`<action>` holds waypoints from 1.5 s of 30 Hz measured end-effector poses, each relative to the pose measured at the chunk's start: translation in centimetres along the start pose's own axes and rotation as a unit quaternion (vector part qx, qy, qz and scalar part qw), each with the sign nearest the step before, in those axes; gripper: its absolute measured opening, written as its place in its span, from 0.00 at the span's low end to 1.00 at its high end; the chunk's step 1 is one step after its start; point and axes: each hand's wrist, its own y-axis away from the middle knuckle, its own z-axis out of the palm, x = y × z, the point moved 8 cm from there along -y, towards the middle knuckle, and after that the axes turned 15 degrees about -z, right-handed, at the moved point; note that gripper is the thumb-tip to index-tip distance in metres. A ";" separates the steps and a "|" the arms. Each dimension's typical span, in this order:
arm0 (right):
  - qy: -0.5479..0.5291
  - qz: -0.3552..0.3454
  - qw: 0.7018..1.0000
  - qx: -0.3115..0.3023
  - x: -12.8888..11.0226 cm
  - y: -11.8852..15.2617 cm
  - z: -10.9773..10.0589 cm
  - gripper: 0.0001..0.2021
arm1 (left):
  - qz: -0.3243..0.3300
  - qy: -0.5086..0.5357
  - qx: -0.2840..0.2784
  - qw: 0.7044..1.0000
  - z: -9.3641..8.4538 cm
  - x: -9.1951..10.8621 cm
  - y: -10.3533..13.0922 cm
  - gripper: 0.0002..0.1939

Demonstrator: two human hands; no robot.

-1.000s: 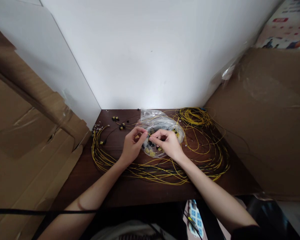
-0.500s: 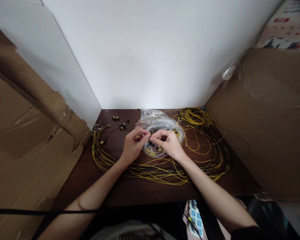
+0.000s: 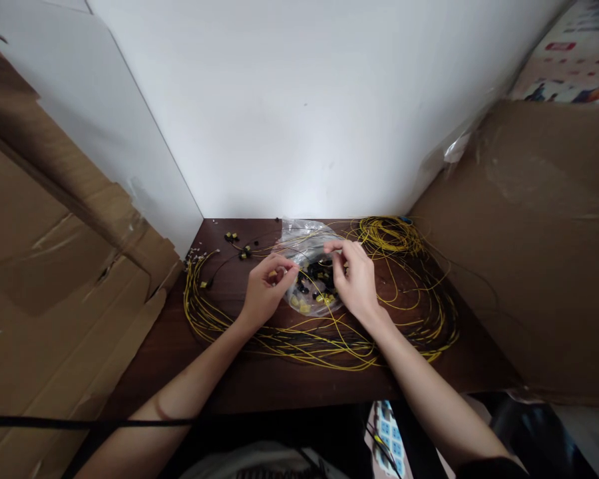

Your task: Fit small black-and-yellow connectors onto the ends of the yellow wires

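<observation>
Between thumb and forefinger, my left hand [image 3: 269,286] pinches the end of a thin yellow wire [image 3: 313,282], which runs down to the right. My right hand [image 3: 354,276] is apart from it, fingers spread and curved, with nothing visible in them. Below both hands lies a clear plastic bag [image 3: 304,233] holding small black and yellow parts [image 3: 323,274]. A long loop of yellow and black wires [image 3: 299,346] curves around the bag on the dark brown tabletop [image 3: 219,379].
A coil of yellow wire [image 3: 387,233] lies at the back right. Several small black-and-yellow parts [image 3: 244,252] and white bits [image 3: 194,255] are at the back left. Cardboard [image 3: 54,266] stands on the left, a cardboard box [image 3: 539,253] on the right. Below the table edge is a power strip [image 3: 390,436].
My right hand has let go at the wire's end, moved right and spread its fingers. The left hand keeps its pinch in nearly the same place. More of the bag's contents show.
</observation>
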 end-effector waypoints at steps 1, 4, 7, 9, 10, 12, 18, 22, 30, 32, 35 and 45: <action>0.013 -0.012 1.000 -0.004 -0.3 0.0 0.0 0.12 | 0.001 0.000 0.000 1.000 0.0 0.0 0.0 0.03; 0.019 -0.040 0.999 -0.012 -1.0 0.0 0.0 0.12 | 0.001 0.002 -0.003 1.000 0.1 -0.1 0.0 0.04; -0.048 -0.049 0.998 -0.003 -1.4 -0.1 0.1 0.13 | 0.001 0.007 -0.009 1.000 0.1 0.0 0.0 0.04; -0.129 -0.024 0.991 -0.008 -1.2 0.0 0.8 0.11 | 0.001 0.009 -0.009 1.000 0.1 0.1 0.1 0.04; -0.174 0.004 0.985 -0.013 -0.8 0.0 1.4 0.10 | 0.001 0.010 -0.008 1.000 0.1 0.2 0.1 0.04; -0.263 0.082 0.961 -0.032 0.1 0.5 2.9 0.06 | 0.002 0.010 -0.006 1.000 0.0 0.3 0.1 0.04; -0.441 0.280 0.849 -0.075 1.0 2.7 6.5 0.13 | 0.006 0.018 0.000 1.000 -0.1 0.4 0.1 0.04; -0.418 0.311 0.851 -0.071 1.2 3.0 6.4 0.12 | 0.004 0.013 0.002 1.000 -0.2 0.2 0.1 0.04; -0.355 0.272 0.893 -0.056 1.7 2.6 5.7 0.13 | -0.001 -0.011 0.028 1.000 -0.5 0.4 0.2 0.05; -0.340 0.256 0.903 -0.058 1.7 2.5 5.6 0.13 | -0.002 -0.021 0.039 0.999 -0.7 0.4 0.2 0.05; -0.316 0.235 0.917 -0.061 1.7 2.4 5.4 0.11 | 0.000 -0.034 0.045 0.998 -0.7 0.4 0.1 0.05; -0.233 0.169 0.955 -0.068 1.4 2.1 4.8 0.09 | -0.011 -0.057 0.051 0.997 -0.6 0.1 -0.1 0.07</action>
